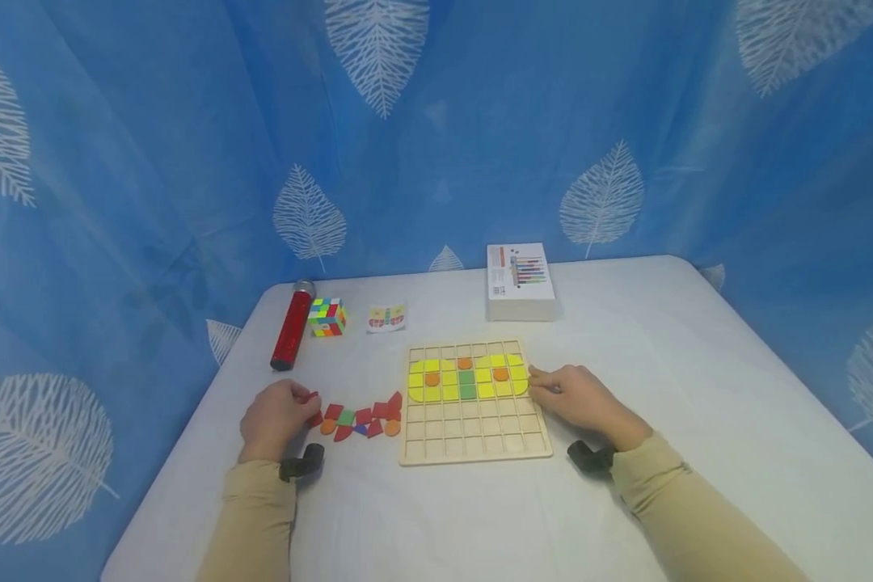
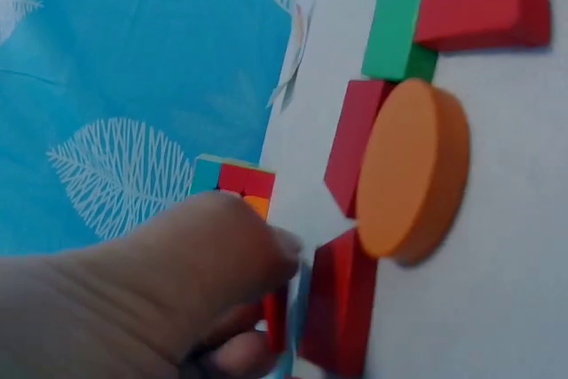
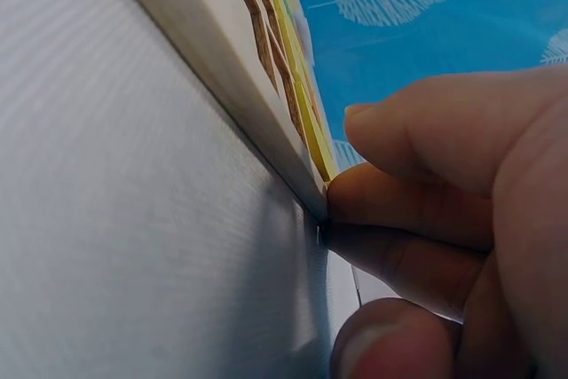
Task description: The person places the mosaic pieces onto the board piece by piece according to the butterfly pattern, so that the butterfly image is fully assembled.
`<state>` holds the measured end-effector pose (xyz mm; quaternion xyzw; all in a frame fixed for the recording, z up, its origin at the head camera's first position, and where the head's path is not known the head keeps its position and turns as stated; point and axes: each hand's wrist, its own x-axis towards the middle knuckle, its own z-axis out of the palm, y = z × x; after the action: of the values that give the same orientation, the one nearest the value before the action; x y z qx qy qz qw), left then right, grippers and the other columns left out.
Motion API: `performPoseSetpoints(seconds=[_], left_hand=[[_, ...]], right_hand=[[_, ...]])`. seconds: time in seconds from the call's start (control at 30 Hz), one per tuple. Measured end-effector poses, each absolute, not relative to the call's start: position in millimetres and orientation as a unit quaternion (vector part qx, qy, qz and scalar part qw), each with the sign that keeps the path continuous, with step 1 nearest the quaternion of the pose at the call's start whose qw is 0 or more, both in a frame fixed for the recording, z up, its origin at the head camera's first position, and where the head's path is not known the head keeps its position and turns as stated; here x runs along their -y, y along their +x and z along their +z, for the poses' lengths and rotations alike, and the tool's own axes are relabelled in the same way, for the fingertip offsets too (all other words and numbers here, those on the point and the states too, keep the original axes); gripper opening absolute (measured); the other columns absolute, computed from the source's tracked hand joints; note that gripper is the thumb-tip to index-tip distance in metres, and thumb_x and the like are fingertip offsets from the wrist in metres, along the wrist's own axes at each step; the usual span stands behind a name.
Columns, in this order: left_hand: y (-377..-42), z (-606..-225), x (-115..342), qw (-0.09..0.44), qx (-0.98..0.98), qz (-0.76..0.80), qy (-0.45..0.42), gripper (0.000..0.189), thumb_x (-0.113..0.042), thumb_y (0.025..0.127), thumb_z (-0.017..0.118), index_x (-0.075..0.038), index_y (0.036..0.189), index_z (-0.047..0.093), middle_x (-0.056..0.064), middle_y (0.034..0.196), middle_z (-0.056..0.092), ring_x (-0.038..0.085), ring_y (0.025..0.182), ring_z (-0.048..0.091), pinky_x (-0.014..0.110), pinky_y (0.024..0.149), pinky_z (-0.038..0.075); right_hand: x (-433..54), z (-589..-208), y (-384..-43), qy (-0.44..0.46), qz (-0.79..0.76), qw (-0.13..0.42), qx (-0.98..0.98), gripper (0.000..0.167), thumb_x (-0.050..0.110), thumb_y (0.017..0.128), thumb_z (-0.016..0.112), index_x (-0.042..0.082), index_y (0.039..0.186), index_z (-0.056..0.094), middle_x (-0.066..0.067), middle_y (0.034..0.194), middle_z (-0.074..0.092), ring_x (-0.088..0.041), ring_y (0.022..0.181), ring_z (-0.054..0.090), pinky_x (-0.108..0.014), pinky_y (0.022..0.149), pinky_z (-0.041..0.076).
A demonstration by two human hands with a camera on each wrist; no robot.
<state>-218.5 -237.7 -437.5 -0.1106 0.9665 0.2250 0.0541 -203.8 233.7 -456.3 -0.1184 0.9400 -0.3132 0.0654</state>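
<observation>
My left hand (image 1: 269, 416) is at the left end of a row of loose flat pieces, its thumb and fingers pinching a red piece (image 2: 277, 319). Close by lie more red pieces, an orange disc (image 2: 404, 170) and a green square (image 2: 397, 19). My right hand (image 1: 582, 398) touches the right edge of a wooden grid board (image 1: 473, 454) with its fingertips. Set into the upper part of the board are yellow pieces (image 1: 428, 394), green squares (image 1: 467, 391) and orange discs (image 1: 465, 364). The lower grid rows show bare wood.
Behind the board stands a white box (image 1: 520, 279) with a printed lid. A small picture card (image 1: 386, 318), a puzzle cube (image 1: 327, 318) and a red microphone (image 1: 291, 331) lie at the back left. A blue leaf-patterned curtain (image 1: 451, 162) surrounds the white table.
</observation>
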Motion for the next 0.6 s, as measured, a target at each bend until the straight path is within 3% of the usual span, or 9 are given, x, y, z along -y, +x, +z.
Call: performPoseSetpoints(seconds=[0.17, 0.27, 0.37, 0.47, 0.6], left_hand=[[-212.7, -436.9, 197.7, 0.014, -0.963, 0.257, -0.077, 0.038, -0.033, 0.088, 0.080, -0.009, 0.113, 0.066, 0.006, 0.097, 0.071, 0.020, 0.077, 0.064, 0.038, 0.072, 0.055], [-205.8, -441.1, 156.9, 0.006, -0.964, 0.267, -0.007, 0.035, -0.037, 0.086, 0.082, -0.015, 0.109, 0.068, -0.001, 0.097, 0.069, 0.013, 0.076, 0.062, 0.031, 0.069, 0.054], [-200.9, -447.0, 124.0, 0.001, -0.966, 0.244, 0.081, 0.029, -0.038, 0.085, 0.084, -0.018, 0.102, 0.071, -0.006, 0.087, 0.065, 0.011, 0.072, 0.058, 0.026, 0.065, 0.050], [-199.7, -453.2, 106.2, -0.018, -0.971, 0.197, 0.137, 0.025, -0.037, 0.085, 0.083, -0.018, 0.099, 0.074, -0.009, 0.080, 0.059, 0.011, 0.070, 0.053, 0.025, 0.062, 0.046], [-199.2, -458.2, 99.9, -0.027, -0.974, 0.170, 0.149, 0.024, -0.038, 0.086, 0.082, -0.019, 0.098, 0.074, -0.010, 0.079, 0.056, 0.010, 0.068, 0.051, 0.024, 0.060, 0.044]], right_hand=[[-233.7, -456.0, -203.4, -0.110, -0.311, 0.073, -0.941, 0.035, 0.033, 0.101, 0.062, 0.011, 0.126, 0.073, -0.010, 0.147, 0.057, -0.039, 0.140, 0.047, -0.057, 0.113, 0.039], [-233.3, -454.4, -202.8, -0.108, -0.313, 0.074, -0.941, 0.035, 0.032, 0.101, 0.061, 0.011, 0.126, 0.073, -0.010, 0.147, 0.057, -0.039, 0.141, 0.047, -0.057, 0.113, 0.039], [-232.4, -452.7, -202.5, -0.112, -0.316, 0.075, -0.939, 0.034, 0.032, 0.101, 0.061, 0.011, 0.126, 0.073, -0.010, 0.147, 0.058, -0.040, 0.141, 0.047, -0.057, 0.113, 0.040], [-231.2, -451.9, -202.8, -0.114, -0.316, 0.076, -0.939, 0.034, 0.032, 0.101, 0.061, 0.012, 0.126, 0.073, -0.010, 0.147, 0.058, -0.040, 0.141, 0.047, -0.057, 0.112, 0.041], [-231.5, -451.9, -202.6, -0.109, -0.313, 0.075, -0.940, 0.034, 0.032, 0.101, 0.061, 0.011, 0.126, 0.073, -0.010, 0.147, 0.058, -0.040, 0.141, 0.048, -0.057, 0.112, 0.040]])
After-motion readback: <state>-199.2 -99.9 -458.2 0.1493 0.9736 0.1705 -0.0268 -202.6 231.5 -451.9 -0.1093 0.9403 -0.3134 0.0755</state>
